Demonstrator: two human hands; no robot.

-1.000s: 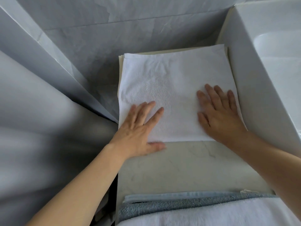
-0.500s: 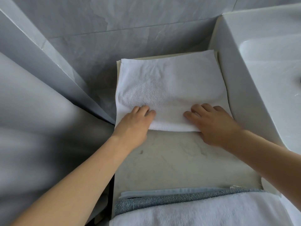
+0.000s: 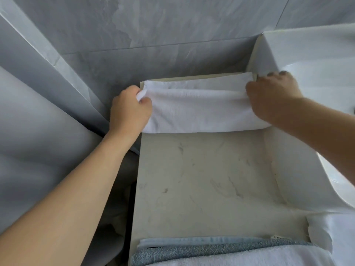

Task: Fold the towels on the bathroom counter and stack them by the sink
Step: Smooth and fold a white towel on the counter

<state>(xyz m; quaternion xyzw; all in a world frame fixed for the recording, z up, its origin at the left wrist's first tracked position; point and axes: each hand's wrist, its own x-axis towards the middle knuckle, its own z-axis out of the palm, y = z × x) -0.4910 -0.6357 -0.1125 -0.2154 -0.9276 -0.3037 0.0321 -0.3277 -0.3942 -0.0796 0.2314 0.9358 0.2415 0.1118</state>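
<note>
The white towel [image 3: 201, 108] lies at the far end of the counter [image 3: 207, 179], at 12 o'clock from the viewer, against the grey tiled wall [image 3: 153, 35]. It is folded over on itself: the near edge forms a rounded fold, and the upper layer stops short of the far edge, leaving a narrow strip of the lower layer exposed along the wall side. The right end of the towel sits just beside the side wall of the white sink [image 3: 299, 54], which stands at 2 o'clock.

The left hand [image 3: 130, 110] is at the towel's left end, at 11 o'clock. Its fingers are curled and the thumb and fingers pinch the left corner of the upper layer; a small tuft of fabric shows between them. The right hand [image 3: 272, 95] is at the towel's right end, at 1 o'clock. Its fingers are curled over the right corner of the upper layer and grip it, with the fingertips close to the sink wall.

The counter surface between the towel and the viewer is pale stone with faint grey veining. At 6 o'clock, along the near edge, lies a pile of towels [image 3: 221, 252]: a pale blue one, a darker blue-grey one and a white one, overlapping. More white cloth [image 3: 330, 233] lies at 5 o'clock, below the sink's rounded front.
</note>
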